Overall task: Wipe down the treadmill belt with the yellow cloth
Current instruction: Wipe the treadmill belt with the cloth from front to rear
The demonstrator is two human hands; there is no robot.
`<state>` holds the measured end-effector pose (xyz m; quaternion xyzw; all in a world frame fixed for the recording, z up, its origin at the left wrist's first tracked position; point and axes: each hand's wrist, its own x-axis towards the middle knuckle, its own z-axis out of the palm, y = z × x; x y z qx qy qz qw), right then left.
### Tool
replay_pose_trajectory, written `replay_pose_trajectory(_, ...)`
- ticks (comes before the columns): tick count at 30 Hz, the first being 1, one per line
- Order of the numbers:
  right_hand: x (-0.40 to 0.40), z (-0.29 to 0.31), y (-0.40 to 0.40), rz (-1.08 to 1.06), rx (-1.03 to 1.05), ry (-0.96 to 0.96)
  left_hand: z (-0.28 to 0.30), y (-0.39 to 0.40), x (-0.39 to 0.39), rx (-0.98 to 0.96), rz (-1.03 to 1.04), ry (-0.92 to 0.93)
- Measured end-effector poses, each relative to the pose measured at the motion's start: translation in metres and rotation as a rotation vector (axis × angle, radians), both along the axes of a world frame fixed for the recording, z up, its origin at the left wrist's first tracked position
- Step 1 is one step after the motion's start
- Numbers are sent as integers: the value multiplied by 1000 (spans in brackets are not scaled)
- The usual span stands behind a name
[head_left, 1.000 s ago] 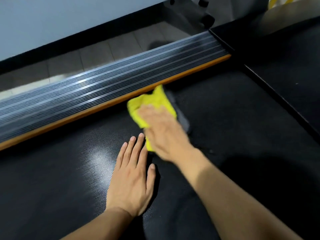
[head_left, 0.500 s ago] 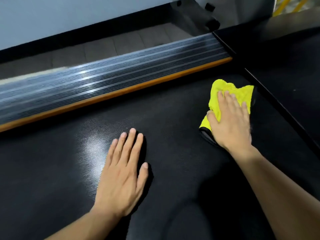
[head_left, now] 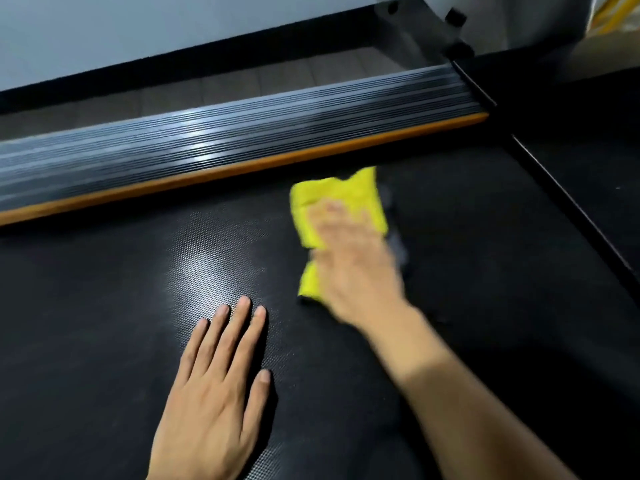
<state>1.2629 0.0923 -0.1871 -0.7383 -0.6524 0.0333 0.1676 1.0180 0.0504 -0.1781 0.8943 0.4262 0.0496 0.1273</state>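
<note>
The treadmill belt point(head_left: 104, 323), black with a fine dotted texture that catches a pale sheen of light near its middle, fills most of the head view. The left hand point(head_left: 211, 393) lies flat on the belt toward the near edge, palm down, its fingers straight and close together with the thumb held a little apart, holding nothing. The right hand point(head_left: 353, 265) reaches farther across the belt and presses down on the yellow cloth point(head_left: 341, 197), which lies bunched on the belt near the far edge, just short of the orange strip point(head_left: 242, 169) that borders the belt there. The hand is smeared by motion blur, so its fingers look laid flat over the cloth rather than curled round it, but this cannot be told for certain. Yellow shows beyond the fingertips and again at the thumb side of the palm, and a darker grey edge of the cloth shows at the hand's right. Beyond the orange strip runs the ribbed grey side rail point(head_left: 225, 140), glinting with reflected light, and behind it a tiled floor point(head_left: 225, 88) and a pale wall point(head_left: 138, 29). At the right edge of the belt a thin black bar point(head_left: 568, 202) runs diagonally, with a dark cover point(head_left: 588, 133) beyond it.
</note>
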Motion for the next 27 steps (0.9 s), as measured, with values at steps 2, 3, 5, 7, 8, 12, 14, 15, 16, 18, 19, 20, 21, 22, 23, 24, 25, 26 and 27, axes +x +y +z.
replay_pose_trajectory(2,-54,2,11,188,-40,-8,-2,1,-1,0,-25,-1)
replay_pose_trajectory(3,-67,5,13,255,-64,-21,-3,0,-2,3,-26,0)
replay_pose_trajectory(5,-54,8,13,287,-81,-51,-2,1,-4,-9,-21,-11)
replay_pose_trajectory(7,-16,5,9,187,-95,-72,-1,1,-4,-25,-10,-19)
replay_pose_trajectory(8,7,3,8,83,-88,-87,0,1,-3,-27,-4,-19)
replay_pose_trajectory(12,56,2,12,-272,-172,-98,0,-1,-2,-26,7,12)
replay_pose_trajectory(14,38,5,13,-301,-148,-79,1,-1,-2,-35,12,28)
replay_pose_trajectory(15,22,6,9,-280,-137,-86,1,-2,-2,-36,15,35)
replay_pose_trajectory(16,2,8,1,-233,-138,-96,0,-2,-3,-36,18,42)
replay_pose_trajectory(18,-40,10,-23,-89,-130,-113,-1,-1,-3,-34,24,56)
replay_pose_trajectory(19,-58,11,-36,-21,-132,-98,-2,-1,-3,-29,21,62)
replay_pose_trajectory(20,-74,13,-47,33,-140,-76,-3,-1,-4,-23,17,66)
replay_pose_trajectory(21,-83,15,-56,66,-149,-59,-4,-1,-5,-17,12,66)
replay_pose_trajectory(22,-85,16,-62,76,-154,-55,-5,-1,-5,-14,9,62)
replay_pose_trajectory(23,-78,17,-66,64,-153,-57,-5,0,-6,-12,8,56)
replay_pose_trajectory(24,-64,16,-71,18,-150,-62,-4,0,-6,-9,8,52)
replay_pose_trajectory(25,-45,14,-78,-53,-150,-69,-4,1,-6,-4,9,54)
replay_pose_trajectory(26,-23,13,-89,-159,-154,-87,-4,0,-6,-2,3,58)
replay_pose_trajectory(27,3,11,-102,-290,-169,-92,-4,0,-5,-3,2,61)
